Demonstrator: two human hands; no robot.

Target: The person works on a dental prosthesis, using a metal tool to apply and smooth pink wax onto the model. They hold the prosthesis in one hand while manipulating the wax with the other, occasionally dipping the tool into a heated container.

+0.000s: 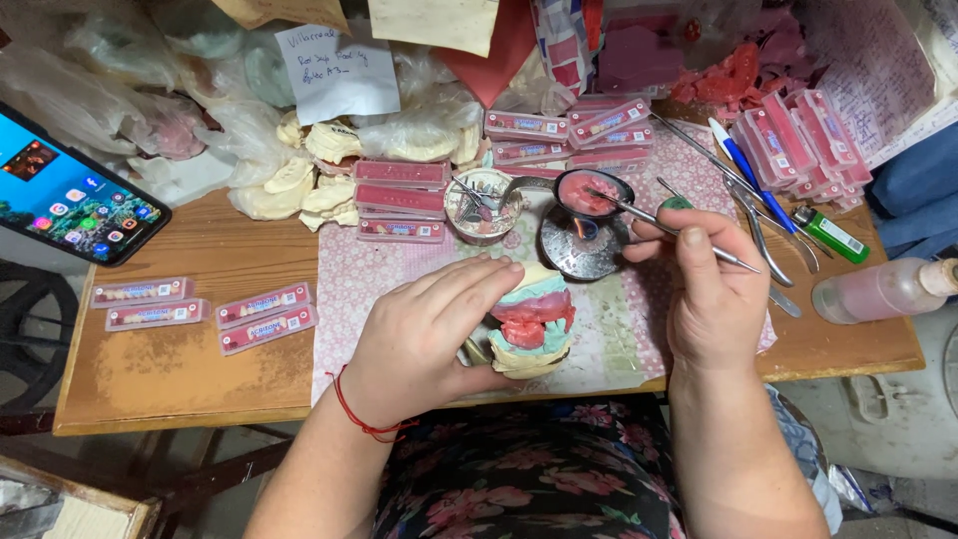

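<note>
Both forearms are bare, without sleeves. A thin red string bracelet (364,414) circles the left wrist at lower centre. A dark floral-print garment with pink blossoms (529,479) fills the bottom middle.

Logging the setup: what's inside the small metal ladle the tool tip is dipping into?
The ladle holds pink wax; the metal tool in the right hand rests its tip in it. The wax covers the bowl's bottom.
</note>
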